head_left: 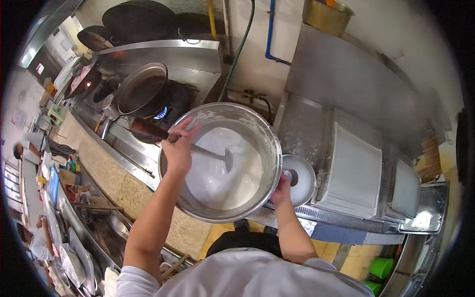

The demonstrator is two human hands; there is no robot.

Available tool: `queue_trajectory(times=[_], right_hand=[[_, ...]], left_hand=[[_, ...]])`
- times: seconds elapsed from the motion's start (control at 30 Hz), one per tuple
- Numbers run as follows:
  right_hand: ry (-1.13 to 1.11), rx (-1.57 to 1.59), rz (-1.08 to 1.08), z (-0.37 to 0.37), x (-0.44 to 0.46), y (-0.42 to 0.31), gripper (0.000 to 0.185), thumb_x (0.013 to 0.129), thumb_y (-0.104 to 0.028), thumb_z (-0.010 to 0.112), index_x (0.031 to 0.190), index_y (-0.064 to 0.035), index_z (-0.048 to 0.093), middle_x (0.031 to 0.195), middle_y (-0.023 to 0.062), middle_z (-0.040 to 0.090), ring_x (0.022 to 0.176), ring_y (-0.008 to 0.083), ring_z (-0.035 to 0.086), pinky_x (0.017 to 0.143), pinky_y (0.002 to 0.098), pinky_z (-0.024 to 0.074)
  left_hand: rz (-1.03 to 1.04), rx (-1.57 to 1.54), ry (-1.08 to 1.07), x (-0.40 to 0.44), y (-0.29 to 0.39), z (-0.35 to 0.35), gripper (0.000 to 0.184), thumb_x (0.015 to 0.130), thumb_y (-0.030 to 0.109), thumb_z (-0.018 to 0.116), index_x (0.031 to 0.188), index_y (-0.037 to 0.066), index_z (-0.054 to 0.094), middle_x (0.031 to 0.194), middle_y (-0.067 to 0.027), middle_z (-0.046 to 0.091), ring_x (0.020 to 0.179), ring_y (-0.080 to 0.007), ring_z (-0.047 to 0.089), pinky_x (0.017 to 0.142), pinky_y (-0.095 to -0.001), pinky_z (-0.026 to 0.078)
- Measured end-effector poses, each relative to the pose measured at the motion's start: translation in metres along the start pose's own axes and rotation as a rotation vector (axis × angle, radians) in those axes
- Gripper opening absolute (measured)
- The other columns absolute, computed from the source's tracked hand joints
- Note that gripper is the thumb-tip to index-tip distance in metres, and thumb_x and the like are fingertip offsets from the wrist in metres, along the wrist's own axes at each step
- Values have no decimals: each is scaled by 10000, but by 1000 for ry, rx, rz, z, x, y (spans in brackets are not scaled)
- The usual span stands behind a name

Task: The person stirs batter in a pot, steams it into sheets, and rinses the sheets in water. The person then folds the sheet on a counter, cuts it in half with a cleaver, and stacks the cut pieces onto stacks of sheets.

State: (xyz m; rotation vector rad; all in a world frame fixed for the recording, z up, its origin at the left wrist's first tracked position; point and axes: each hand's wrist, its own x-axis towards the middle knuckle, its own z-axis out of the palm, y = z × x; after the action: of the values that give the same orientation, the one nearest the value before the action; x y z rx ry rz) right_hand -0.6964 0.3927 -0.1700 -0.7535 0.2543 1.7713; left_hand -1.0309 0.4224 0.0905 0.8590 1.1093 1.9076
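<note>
Head view, big bowl: the large metal bowl (pixel 232 113) sits centre, just beyond the person's body, between the stove on the left and the steel counter (pixel 306 123) on the right; what bears its weight is hidden beneath it.
White liquid: a smooth white liquid (pixel 222 190) covers the bowl's floor, with pale specks on the far wall above it.
Left hand: the left hand (pixel 179 146), over the bowl's left rim, is closed round the handle of a long tool (pixel 208 153).
Tool: it slants right and down, its metal end in or just above the liquid near the middle.
Right hand: the right hand (pixel 282 191) is curled by the bowl's right rim, next to a small round bowl (pixel 308 187); I cannot tell what it grips, or whether it only steadies something.
Stove: a blue flame (pixel 161 114) burns far left, beside a pan (pixel 125 91).
Step in hand: probably stirring or scooping the liquid.
Next move: it seems to call for a firm left grip, a tool end kept low, and a large bowl held steady so nothing slops over the rim.
</note>
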Motion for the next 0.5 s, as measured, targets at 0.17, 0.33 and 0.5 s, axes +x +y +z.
queue_trajectory(times=[0.17, 0.33, 0.5], right_hand=[[275, -570, -11, 35, -70, -4, 151, 978, -124, 540, 887, -81, 651, 710, 24, 630, 541, 154, 566, 501, 289, 509], [-30, -2152, -1196, 52, -69, -40, 229, 891, -82, 617, 1098, -10, 686, 985, 156, 686, 881, 318, 659, 794, 465, 545], [-195, -2757, -682, 63, -28, -72, 334, 900, -220, 597, 1142, -6, 681, 1155, 196, 695, 1095, 381, 652, 1050, 462, 463]], left_hand=[[-69, 93, -7, -30, 10, -5, 297, 784, -290, 404, 806, -7, 492, 1271, -279, 599, 1130, -418, 671, 1022, -505, 563], [-78, 137, -111, -61, 23, 17, 319, 723, -293, 388, 782, -9, 522, 1224, -275, 629, 1077, -417, 696, 986, -478, 575], [-41, 142, -212, -87, 16, 51, 317, 708, -276, 397, 770, -4, 548, 1145, -249, 682, 1065, -367, 708, 969, -448, 565]])
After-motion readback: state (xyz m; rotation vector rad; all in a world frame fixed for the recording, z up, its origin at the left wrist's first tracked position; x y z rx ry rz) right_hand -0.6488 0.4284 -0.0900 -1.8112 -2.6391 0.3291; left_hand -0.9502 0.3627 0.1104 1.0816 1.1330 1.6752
